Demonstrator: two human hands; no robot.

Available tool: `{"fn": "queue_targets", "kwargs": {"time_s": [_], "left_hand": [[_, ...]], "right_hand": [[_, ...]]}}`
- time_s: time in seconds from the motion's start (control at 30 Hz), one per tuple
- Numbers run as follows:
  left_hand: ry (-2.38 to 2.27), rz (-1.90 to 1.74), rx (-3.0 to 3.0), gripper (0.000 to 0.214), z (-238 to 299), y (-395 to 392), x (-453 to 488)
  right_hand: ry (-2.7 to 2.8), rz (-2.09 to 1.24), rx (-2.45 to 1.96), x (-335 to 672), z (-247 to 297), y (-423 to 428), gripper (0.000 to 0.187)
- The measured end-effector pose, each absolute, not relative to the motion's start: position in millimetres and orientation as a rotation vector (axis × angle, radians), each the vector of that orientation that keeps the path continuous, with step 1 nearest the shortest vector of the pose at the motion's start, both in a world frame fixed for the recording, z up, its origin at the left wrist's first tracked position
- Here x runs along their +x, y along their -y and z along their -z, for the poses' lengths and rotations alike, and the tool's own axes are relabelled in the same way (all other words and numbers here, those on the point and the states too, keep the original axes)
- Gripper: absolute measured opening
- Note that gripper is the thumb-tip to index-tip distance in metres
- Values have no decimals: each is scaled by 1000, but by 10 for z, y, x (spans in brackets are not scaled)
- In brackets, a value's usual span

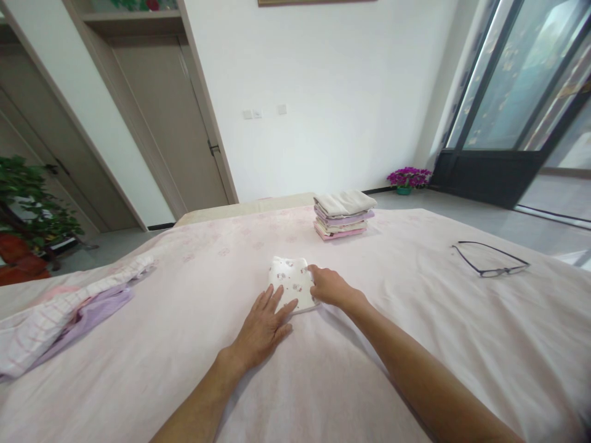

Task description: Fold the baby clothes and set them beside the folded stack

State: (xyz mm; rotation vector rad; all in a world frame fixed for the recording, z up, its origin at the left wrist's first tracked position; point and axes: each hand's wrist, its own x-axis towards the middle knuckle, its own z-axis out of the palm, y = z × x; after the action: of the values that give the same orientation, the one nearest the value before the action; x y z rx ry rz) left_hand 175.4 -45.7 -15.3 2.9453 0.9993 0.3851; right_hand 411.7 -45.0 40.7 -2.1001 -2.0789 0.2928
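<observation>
A small white cloth (292, 275) with a tiny printed pattern lies folded into a square on the pink bed sheet (194, 320). My left hand (261, 326) rests palm down at its lower left, fingers spread, the fingertips on the cloth. At the right edge my right hand (331, 287) has its index finger stretched along the cloth's upper corner, and the other fingers curl in at the edge, closed on it. The thumb side of that hand is partly hidden. Beyond the hands stands a stack of folded cloths (344, 215) in grey-white, purple, cream and pink.
Loose garments (69, 320), white-striped and purple, lie crumpled on the left side. Black-framed glasses (492, 261) sit on the sheet at right. Past the bed are a door (161, 111), a leafy plant (32, 203) and purple flowers (409, 177) in a pot.
</observation>
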Motion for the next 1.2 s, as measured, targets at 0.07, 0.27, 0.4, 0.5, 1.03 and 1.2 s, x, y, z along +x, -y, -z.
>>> {"fn": "queue_targets", "kwargs": {"time_s": [0.07,0.27,0.4,0.5,1.03,1.2], "left_hand": [[-1002,-367,2947,51,146,464,1762],[-1013,-389,2915,51,157,490,1779],[-1001,-445,2887,51,184,499,1776],[-1005,-474,2871,50,201,493,1774],[-1016,-500,2914,52,219,494,1774],[-1014,-510,2902,53,247,484,1772]], "right_hand": [[2080,-247,-2134,4107,-422,477,45],[2066,-169,-2195,4043,-470,527,50],[2054,-214,-2191,4046,-450,483,58],[2026,-262,-2192,4081,-412,441,55],[2004,-190,-2214,4013,-446,507,40],[2003,-243,-2215,3975,-434,514,50]]}}
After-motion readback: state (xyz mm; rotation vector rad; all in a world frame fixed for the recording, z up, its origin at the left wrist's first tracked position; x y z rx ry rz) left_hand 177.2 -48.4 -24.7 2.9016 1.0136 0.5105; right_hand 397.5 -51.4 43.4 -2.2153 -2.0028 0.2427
